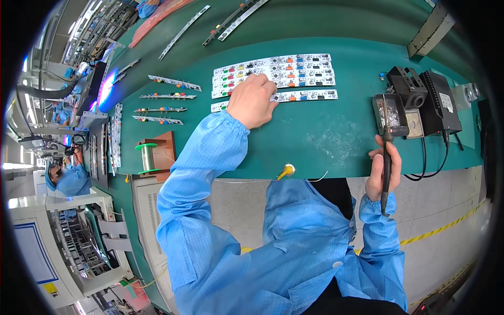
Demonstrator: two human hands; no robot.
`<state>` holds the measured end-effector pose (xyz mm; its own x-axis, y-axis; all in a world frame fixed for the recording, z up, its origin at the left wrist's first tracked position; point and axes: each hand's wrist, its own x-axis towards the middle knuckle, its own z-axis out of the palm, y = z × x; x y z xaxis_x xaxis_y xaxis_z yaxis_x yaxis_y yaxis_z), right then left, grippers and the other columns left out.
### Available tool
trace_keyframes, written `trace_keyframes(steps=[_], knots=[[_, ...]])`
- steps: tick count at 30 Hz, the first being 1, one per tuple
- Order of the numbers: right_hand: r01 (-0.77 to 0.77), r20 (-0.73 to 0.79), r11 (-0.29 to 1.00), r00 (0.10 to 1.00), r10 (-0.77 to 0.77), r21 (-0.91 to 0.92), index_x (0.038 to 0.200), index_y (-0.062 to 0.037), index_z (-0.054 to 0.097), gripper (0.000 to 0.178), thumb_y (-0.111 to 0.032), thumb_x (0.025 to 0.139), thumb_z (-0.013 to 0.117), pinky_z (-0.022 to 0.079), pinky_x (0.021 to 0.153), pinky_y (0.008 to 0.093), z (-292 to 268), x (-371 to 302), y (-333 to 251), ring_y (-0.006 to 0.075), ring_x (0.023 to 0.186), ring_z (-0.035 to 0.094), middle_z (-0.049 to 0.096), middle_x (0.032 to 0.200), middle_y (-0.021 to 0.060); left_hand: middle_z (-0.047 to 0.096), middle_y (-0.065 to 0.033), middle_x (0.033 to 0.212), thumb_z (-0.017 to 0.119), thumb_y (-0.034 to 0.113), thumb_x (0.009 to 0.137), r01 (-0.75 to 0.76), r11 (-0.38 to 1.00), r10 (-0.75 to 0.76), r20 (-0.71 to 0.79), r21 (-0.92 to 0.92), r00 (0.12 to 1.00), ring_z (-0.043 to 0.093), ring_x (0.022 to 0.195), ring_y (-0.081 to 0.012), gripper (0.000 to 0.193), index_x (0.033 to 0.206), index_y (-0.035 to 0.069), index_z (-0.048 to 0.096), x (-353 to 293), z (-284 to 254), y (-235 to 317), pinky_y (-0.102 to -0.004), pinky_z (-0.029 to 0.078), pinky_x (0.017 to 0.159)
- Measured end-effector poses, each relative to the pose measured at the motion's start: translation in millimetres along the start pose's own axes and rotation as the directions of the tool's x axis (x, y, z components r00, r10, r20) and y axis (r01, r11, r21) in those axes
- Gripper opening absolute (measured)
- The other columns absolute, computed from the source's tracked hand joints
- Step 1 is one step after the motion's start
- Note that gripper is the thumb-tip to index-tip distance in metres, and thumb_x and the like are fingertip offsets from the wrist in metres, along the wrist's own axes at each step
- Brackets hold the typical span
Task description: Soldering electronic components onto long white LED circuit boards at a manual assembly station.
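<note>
My left hand (253, 101) rests with curled fingers on a panel of white circuit board strips (294, 73) studded with small coloured parts, on the green bench mat (315, 131). One separate white strip (310, 96) lies just below the panel, its left end under my fingers. My right hand (382, 173) grips a black soldering iron (387, 168) upright, its tip pointing up at the tip-cleaner tray (389, 113) of the holder. Blue sleeves cover both arms.
A black soldering station (438, 102) and iron stand (407, 86) sit at the right. A solder wire spool (147, 157) stands on a wooden block at the bench's left edge, with several narrow board strips (167, 96) beyond. A solder wire feeder tip (286, 170) pokes over the near edge. Another person in blue (71, 178) works at far left.
</note>
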<state>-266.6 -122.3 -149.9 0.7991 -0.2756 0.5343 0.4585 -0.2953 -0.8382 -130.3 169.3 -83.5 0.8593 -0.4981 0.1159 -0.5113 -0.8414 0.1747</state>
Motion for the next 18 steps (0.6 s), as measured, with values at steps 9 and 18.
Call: trace_keyframes(steps=[9, 18], knots=[[-0.02, 0.038, 1.0, 0.999, 0.02, -0.002, 0.121, 0.0018, 0.046, 0.035, -0.004, 0.087, 0.052, 0.046, 0.076, 0.027, 4, 3, -1, 0.0132, 0.08, 0.055, 0.057, 0.111, 0.0254, 0.058, -0.011, 0.083, 0.069, 0.014, 0.07, -0.133, 0.964, 0.162, 0.111, -0.231, 0.98, 0.055, 0.083, -0.0293, 0.023, 0.088, 0.004, 0.058, -32, -3, 51, -0.0383, 0.045, 0.072], [-0.052, 0.08, 0.992, 0.995, 0.061, -0.111, 0.121, 0.0003, 0.046, 0.036, -0.007, 0.088, 0.054, 0.046, 0.084, 0.0297, 2, 1, -1, 0.0151, 0.09, 0.057, 0.057, 0.114, 0.0234, 0.053, -0.0076, 0.081, 0.072, 0.017, 0.066, -0.252, 0.918, 0.222, -0.128, -0.307, 0.967, 0.054, 0.075, -0.0261, 0.024, 0.083, 0.006, 0.059, -59, 9, 82, -0.0368, 0.045, 0.067]])
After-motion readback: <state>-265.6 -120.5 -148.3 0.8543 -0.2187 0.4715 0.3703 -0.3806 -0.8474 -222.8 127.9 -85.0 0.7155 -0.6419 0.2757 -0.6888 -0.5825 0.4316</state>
